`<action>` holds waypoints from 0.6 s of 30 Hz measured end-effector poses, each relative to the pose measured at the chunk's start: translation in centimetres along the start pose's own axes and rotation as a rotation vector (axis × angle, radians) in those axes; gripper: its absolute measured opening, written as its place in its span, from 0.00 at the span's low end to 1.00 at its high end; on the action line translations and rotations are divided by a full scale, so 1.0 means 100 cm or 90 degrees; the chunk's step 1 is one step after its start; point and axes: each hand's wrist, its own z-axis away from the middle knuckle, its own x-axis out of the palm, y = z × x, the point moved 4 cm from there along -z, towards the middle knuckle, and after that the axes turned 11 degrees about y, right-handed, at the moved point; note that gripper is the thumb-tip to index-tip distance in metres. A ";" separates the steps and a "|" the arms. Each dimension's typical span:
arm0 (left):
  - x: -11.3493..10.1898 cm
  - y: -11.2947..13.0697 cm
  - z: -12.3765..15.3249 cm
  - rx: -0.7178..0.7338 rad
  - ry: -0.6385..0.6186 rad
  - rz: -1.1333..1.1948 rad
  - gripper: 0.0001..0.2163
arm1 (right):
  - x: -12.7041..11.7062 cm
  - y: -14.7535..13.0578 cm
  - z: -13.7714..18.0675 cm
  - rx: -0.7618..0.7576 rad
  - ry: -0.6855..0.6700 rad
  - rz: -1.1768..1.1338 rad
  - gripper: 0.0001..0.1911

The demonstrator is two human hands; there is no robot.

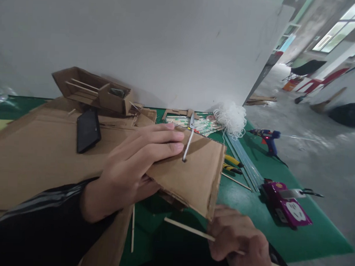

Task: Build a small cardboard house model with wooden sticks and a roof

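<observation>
My left hand (135, 162) grips a cardboard piece (190, 176), fingers flat on top and the thumb side beneath. White string (188, 145) runs from a small hole in that cardboard to its far edge. Below its near right corner, my right hand (240, 240) is closed round a thin wooden stick (188, 228), which sticks out on both sides of the fist. The stick's left end hangs free under the cardboard, apart from it. Some fingers of my right hand are blurred.
Behind lie scissors (192, 121), a bundle of white string (232, 118) and a cardboard box (94, 91). A black device (88, 130) rests on cardboard at left. Rightward are pliers (233, 164), clear glue sticks (243, 162), a blue glue gun (267, 140) and a purple power strip (285, 206).
</observation>
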 end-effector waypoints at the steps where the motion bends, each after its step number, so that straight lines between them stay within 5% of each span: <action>1: 0.000 0.001 0.000 0.001 0.001 0.001 0.16 | 0.001 0.001 0.002 0.006 -0.008 -0.007 0.34; 18: -0.008 0.016 0.008 0.074 -0.037 -0.138 0.22 | -0.045 -0.004 0.013 0.245 0.006 -0.041 0.27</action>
